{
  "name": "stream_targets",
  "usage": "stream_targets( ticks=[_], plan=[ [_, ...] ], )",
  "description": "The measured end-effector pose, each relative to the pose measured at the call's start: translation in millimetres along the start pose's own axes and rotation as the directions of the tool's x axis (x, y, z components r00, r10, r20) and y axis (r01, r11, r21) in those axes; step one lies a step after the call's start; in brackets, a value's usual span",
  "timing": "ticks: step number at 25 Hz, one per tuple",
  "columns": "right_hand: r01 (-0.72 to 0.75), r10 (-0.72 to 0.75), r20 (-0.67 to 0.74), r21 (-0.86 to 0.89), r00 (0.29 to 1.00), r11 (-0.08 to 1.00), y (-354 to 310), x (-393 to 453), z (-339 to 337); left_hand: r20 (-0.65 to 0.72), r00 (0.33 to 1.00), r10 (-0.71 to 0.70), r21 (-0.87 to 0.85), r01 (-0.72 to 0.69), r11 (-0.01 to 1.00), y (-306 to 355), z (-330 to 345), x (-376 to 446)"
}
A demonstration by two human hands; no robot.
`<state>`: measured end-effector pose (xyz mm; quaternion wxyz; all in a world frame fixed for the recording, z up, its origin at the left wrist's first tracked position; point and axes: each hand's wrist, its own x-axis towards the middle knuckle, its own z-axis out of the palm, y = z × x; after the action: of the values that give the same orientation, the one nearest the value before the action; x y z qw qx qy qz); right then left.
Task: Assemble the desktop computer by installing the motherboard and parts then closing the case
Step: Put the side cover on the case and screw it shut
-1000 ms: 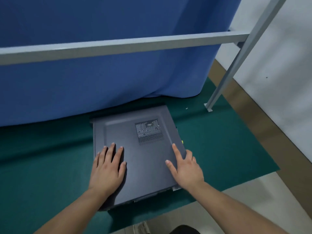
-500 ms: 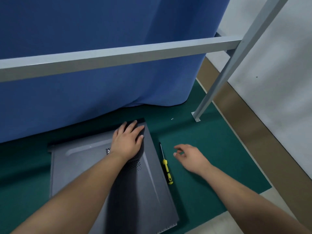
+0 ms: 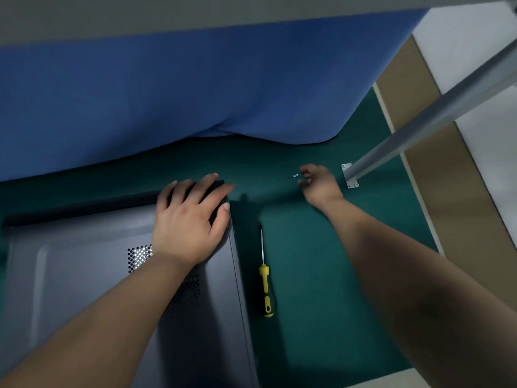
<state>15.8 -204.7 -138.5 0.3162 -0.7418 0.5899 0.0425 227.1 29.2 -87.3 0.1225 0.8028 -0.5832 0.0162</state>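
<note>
The grey computer case (image 3: 84, 275) lies flat on the green mat (image 3: 321, 275), its side panel with a vent grille on top. My left hand (image 3: 190, 219) rests flat on the panel's far right corner, fingers reaching over the back edge. My right hand (image 3: 317, 183) is stretched out to the far right of the mat, fingers loosely curled just beside two small silver screws (image 3: 295, 175). Whether the fingers touch the screws I cannot tell. A yellow-handled screwdriver (image 3: 264, 278) lies on the mat right of the case.
A blue curtain (image 3: 195, 93) hangs behind the mat. A grey metal frame leg (image 3: 419, 130) slants down to a foot plate (image 3: 349, 175) just right of my right hand. Beyond the mat's right edge are a tan strip and white floor.
The view has closed in on the mat. My right hand has travelled from beside the screwdriver to the far screws. My left hand has slid to the panel's back corner.
</note>
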Motion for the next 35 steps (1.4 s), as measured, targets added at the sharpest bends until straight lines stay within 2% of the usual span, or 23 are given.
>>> stream_targets(
  ticks=[7,12,16,19,20,22,24,26,28,32,35],
  plan=[
    [0.052,-0.058,-0.108,-0.061,0.992,0.997,9,22,20,-0.017,1.0,0.006,0.019,-0.005,1.0,0,0,0],
    [-0.063,0.055,-0.105,-0.075,0.993,0.995,10,-8,22,0.002,1.0,-0.001,0.021,0.001,1.0,0,-1,0],
    [-0.124,0.141,-0.053,0.245,0.989,0.962,5,-79,24,0.051,0.999,-0.01,-0.016,0.011,1.0,2,-5,0],
    [-0.075,0.086,-0.002,0.466,0.996,0.881,-22,-135,23,0.101,0.994,-0.028,-0.169,0.045,0.985,2,-16,0],
    [-0.053,0.06,0.006,0.558,0.998,0.828,-33,-153,20,0.116,0.991,-0.06,-0.299,0.092,0.95,4,-22,-1],
    [-0.029,0.001,0.039,0.722,0.999,0.692,-55,-182,17,0.126,0.982,-0.139,-0.58,0.186,0.793,12,-33,-9],
    [-0.003,-0.064,0.051,0.806,0.997,0.592,-74,-209,18,0.139,0.977,-0.16,-0.739,0.21,0.64,29,-46,-30],
    [0.001,-0.087,0.052,0.854,0.995,0.521,-89,-234,24,0.258,0.953,-0.159,-0.848,0.302,0.436,44,-61,-59],
    [-0.016,-0.071,0.056,0.882,0.996,0.471,-96,-255,28,0.337,0.929,-0.152,-0.89,0.368,0.27,48,-70,-83],
    [-0.069,-0.071,0.113,0.888,0.991,0.455,-100,-284,35,0.394,0.913,-0.103,-0.901,0.406,0.156,32,-79,-114],
    [-0.084,-0.068,0.133,0.872,0.989,0.482,-103,-295,37,0.452,0.892,-0.008,-0.892,0.453,0.006,21,-83,-127]
  ],
)
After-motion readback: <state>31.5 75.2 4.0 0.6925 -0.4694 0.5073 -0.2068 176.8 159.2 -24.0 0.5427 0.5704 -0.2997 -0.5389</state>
